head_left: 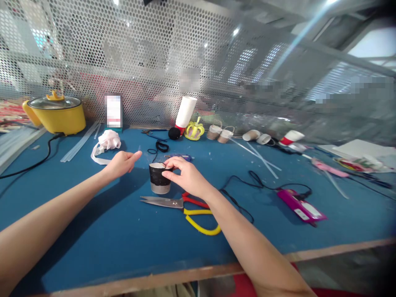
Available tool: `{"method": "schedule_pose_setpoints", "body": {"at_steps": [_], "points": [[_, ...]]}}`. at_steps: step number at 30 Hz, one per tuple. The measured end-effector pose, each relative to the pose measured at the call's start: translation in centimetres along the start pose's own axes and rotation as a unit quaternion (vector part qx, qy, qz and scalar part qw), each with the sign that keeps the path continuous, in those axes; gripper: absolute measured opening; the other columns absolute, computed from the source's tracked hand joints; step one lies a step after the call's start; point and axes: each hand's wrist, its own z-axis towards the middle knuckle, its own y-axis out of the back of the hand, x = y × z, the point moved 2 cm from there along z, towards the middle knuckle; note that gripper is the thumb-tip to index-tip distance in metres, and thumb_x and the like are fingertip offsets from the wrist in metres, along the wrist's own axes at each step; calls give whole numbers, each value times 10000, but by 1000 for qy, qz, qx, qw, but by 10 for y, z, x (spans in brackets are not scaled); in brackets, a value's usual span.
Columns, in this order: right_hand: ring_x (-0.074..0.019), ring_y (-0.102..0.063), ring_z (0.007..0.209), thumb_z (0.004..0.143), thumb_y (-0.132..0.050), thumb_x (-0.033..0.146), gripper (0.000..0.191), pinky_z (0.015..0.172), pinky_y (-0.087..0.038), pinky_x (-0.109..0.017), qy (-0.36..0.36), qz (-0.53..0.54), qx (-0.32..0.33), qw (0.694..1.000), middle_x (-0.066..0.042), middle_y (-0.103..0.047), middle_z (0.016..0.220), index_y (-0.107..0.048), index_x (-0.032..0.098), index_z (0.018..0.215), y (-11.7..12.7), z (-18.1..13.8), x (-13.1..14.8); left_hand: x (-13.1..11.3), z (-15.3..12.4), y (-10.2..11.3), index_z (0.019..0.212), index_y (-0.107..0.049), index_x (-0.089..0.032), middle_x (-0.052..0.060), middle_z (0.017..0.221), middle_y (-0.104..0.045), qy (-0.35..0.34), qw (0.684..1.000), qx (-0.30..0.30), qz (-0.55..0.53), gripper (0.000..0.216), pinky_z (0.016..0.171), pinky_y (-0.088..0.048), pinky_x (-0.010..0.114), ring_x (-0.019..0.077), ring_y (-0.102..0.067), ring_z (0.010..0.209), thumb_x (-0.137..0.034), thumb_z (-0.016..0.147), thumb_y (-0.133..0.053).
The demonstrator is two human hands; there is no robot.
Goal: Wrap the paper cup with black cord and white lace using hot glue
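A small paper cup [160,187], wrapped in black around its upper part and bare greyish below, stands upright on the blue table. My right hand [185,175] grips its right side at the rim, thumb outside and fingers at the top edge. To the left of the cup, my left hand [123,162] hovers apart from it with the fingers pressed together; anything between them is too small to make out. Large scissors [167,202] with red and yellow handles lie in front of the cup, partly beneath my right forearm. Behind it is a coil of black cord [162,146].
A yellow electric pot [63,117] stands back left, near a crumpled white ribbon [109,140]. Along the perforated screen [139,62] are a yellow crown-shaped piece [194,131] and several small cups. A purple power strip [298,206] and a pink glue gun [329,168] lie right, with trailing cords.
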Motion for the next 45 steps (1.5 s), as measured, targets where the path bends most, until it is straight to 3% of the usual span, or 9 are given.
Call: {"method": "schedule_pose_setpoints", "body": {"at_steps": [4, 6, 15, 20, 27, 31, 38, 42, 45], "points": [[-167, -546, 835, 766, -595, 192, 102, 789, -449, -325, 3, 0, -14, 1000, -46, -593, 861, -505, 191, 718, 0, 0, -1, 2, 2, 3, 696, -627, -192, 17, 685, -592, -51, 993, -52, 93, 90, 595, -377, 267, 141, -503, 571, -181, 679, -539], [-168, -545, 837, 767, -594, 191, 107, 791, -449, -326, 5, -1, -21, 1000, -49, -596, 860, -501, 192, 714, 0, 0, -2, 0, 0, 3, 805, -638, -196, 23, 753, -616, -78, 991, -62, 86, 181, 620, -392, 264, 148, -527, 619, -154, 658, -541], [-168, -551, 843, 769, -593, 201, 108, 795, -453, -324, 7, -5, -32, 999, -46, -604, 862, -501, 198, 712, 1, -1, -1, -3, -3, -5, 631, -578, -168, 9, 535, -622, -9, 997, 35, -66, 264, 498, -405, 237, 129, -537, 477, -393, 742, -494], [-171, -548, 844, 766, -596, 198, 103, 796, -451, -326, 9, -4, -33, 999, -53, -608, 870, -505, 194, 717, 2, -1, -2, -8, -3, -4, 684, -532, -171, -19, 599, -593, -36, 993, 1, -108, 119, 551, -431, 234, 135, -563, 585, -253, 621, -591], [-168, -551, 848, 770, -593, 193, 104, 794, -456, -324, 8, 4, -36, 999, -45, -606, 868, -504, 198, 715, 0, -1, 0, -12, -7, -9, 907, -590, -146, 42, 710, -659, -6, 990, 45, -133, 340, 664, -466, 307, 185, -610, 701, -426, 722, -533], [-174, -555, 850, 764, -607, 184, 113, 801, -458, -338, 23, -10, -42, 999, -46, -609, 868, -507, 198, 714, -1, -2, 1, -23, -20, -24, 1240, -361, -185, 110, 1047, -593, -62, 979, 103, -168, 781, 682, -491, 345, 192, -612, 783, -437, 582, -699], [-198, -548, 932, 743, -652, 192, 95, 861, -441, -365, 51, -58, -26, 997, -60, -617, 901, -557, 190, 739, -6, -4, 7, -40, -30, -24, 842, -573, -188, 98, 1039, -546, -269, 963, -5, 18, 238, 939, -360, 445, 255, -464, 1061, -326, 674, -669], [-177, -573, 925, 752, -641, 211, 120, 833, -470, -332, 46, -27, -21, 998, -51, -617, 935, -581, 195, 855, -3, 0, 4, -38, -26, -23, 739, -545, -182, 62, 842, -602, -259, 964, 66, 12, 116, 859, -400, 378, 223, -531, 916, -284, 731, -601], [-166, -603, 888, 814, -556, 250, 158, 763, -494, -290, -59, -83, -62, 993, -80, -618, 997, -579, 176, 952, 13, 5, -19, -33, -23, -22, 716, -521, -179, 46, 829, -603, -202, 975, 94, -14, 141, 796, -412, 317, 194, -548, 840, -304, 724, -585]]}}
